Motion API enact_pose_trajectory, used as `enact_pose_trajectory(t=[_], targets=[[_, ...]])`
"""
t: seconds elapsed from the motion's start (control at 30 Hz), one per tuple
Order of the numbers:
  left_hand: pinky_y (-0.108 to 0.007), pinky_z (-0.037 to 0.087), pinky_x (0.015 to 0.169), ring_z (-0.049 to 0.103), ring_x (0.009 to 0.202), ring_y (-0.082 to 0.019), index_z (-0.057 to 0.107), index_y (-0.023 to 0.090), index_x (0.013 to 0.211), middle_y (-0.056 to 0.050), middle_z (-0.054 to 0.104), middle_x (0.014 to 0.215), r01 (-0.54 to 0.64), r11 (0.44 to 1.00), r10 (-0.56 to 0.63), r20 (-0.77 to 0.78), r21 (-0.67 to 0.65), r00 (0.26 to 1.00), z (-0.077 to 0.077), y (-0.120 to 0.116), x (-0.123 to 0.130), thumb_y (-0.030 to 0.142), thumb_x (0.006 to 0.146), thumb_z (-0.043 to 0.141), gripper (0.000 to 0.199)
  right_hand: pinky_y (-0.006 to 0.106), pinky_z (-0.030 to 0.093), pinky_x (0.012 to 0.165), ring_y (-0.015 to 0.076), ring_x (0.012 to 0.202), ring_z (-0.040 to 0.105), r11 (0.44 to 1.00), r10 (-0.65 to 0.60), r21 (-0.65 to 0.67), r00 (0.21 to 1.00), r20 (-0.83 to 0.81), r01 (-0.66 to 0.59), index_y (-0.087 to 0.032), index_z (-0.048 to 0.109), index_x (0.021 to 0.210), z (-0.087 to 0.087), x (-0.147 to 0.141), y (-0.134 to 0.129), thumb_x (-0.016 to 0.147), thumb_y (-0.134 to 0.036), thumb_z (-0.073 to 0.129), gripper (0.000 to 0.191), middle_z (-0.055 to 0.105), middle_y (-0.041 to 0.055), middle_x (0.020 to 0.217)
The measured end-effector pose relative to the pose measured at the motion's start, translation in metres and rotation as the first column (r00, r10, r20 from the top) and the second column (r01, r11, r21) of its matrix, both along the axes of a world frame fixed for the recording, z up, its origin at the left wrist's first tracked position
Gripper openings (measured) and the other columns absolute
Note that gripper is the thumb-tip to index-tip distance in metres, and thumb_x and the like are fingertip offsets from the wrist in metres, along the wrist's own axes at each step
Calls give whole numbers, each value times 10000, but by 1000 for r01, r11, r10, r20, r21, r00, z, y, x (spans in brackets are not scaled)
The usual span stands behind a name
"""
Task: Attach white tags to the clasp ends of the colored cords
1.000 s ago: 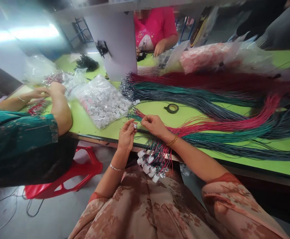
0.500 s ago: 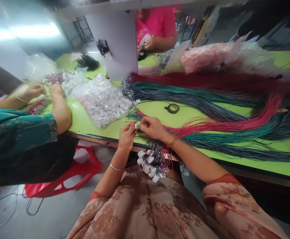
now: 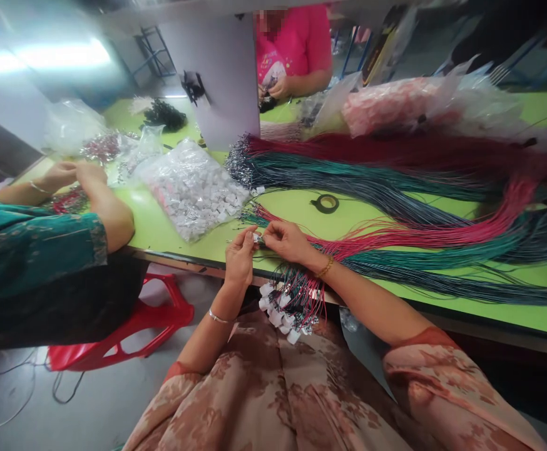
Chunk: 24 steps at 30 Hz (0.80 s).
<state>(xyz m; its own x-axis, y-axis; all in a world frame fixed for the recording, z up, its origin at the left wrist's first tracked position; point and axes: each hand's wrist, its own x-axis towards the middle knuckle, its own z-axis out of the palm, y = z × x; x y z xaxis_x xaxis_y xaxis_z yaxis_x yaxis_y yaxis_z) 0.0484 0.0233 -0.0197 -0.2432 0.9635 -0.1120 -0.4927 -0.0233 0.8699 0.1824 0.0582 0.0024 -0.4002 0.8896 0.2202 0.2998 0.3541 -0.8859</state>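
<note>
Between the fingertips of my left hand is a small white connector housing, held just over the table's front edge. My right hand is pinched close beside it, on a thin wire end that my fingers mostly hide. Under my right wrist run long bundles of red wires, green wires and dark grey wires. Finished-looking wires with white connectors hang in a cluster off the edge, below my hands. A clear bag of white connector housings lies left of my hands.
A roll of black tape lies behind the wires. More dark red wires and bags of pink parts are farther back. At left a co-worker's hands work near a red stool. Another person in pink sits opposite.
My hands stay almost in place, still together at the white connector housing. The left co-worker's hands have come closer together.
</note>
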Motion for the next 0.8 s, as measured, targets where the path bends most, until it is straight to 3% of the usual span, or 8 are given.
enact_pose_trajectory(t=[0.07, 0.27, 0.4, 0.6, 0.7, 0.8], targets=[[-194, 423, 632, 533, 630, -64, 747, 158, 916, -4, 669, 768, -5, 1000, 5, -3, 7, 1000, 0, 0, -1, 311, 740, 775, 234, 230, 288, 514, 85, 505, 368, 999, 3, 34, 1000, 30, -4, -180, 502, 653, -1, 0, -1, 775, -317, 526, 185, 469, -38, 562], [-184, 438, 637, 550, 645, -69, 726, 136, 898, -11, 638, 737, 96, 995, -90, 236, -15, 968, 1, 2, -5, 191, 770, 722, 140, 261, 351, 632, 133, 660, 478, 917, -86, 398, 983, 163, 15, -168, 554, 723, 4, 3, -6, 799, -218, 518, 98, 575, 37, 726], [-185, 435, 607, 550, 639, -74, 710, 127, 928, -20, 625, 743, 166, 984, -141, 301, -59, 943, 1, 2, -8, 144, 804, 651, 138, 267, 331, 622, 140, 657, 470, 893, -114, 449, 970, 215, 6, -172, 571, 726, 7, 6, -11, 814, -234, 539, 113, 585, 39, 718], [-196, 451, 633, 548, 639, -73, 714, 131, 925, -25, 637, 763, 210, 975, -183, 282, -69, 942, 3, 1, -11, 156, 806, 657, 135, 253, 297, 586, 101, 570, 414, 951, -85, 307, 985, 149, 36, -163, 569, 667, 13, 5, -13, 761, -240, 565, 122, 539, -4, 621], [-211, 461, 692, 565, 680, -78, 728, 143, 920, -28, 654, 788, 177, 984, -168, 195, -27, 966, 3, -1, -10, 199, 801, 697, 135, 244, 265, 542, 84, 528, 359, 992, -87, 97, 993, 82, 79, -162, 552, 630, 17, 3, -13, 730, -278, 576, 156, 481, -31, 562], [-231, 467, 754, 585, 733, -92, 740, 171, 936, -31, 675, 832, 99, 995, -101, 65, 27, 993, 2, -2, -7, 261, 788, 737, 174, 233, 254, 508, 75, 513, 333, 981, -103, -168, 995, -10, 100, -162, 538, 618, 18, -1, -12, 706, -313, 565, 177, 440, -47, 543]])
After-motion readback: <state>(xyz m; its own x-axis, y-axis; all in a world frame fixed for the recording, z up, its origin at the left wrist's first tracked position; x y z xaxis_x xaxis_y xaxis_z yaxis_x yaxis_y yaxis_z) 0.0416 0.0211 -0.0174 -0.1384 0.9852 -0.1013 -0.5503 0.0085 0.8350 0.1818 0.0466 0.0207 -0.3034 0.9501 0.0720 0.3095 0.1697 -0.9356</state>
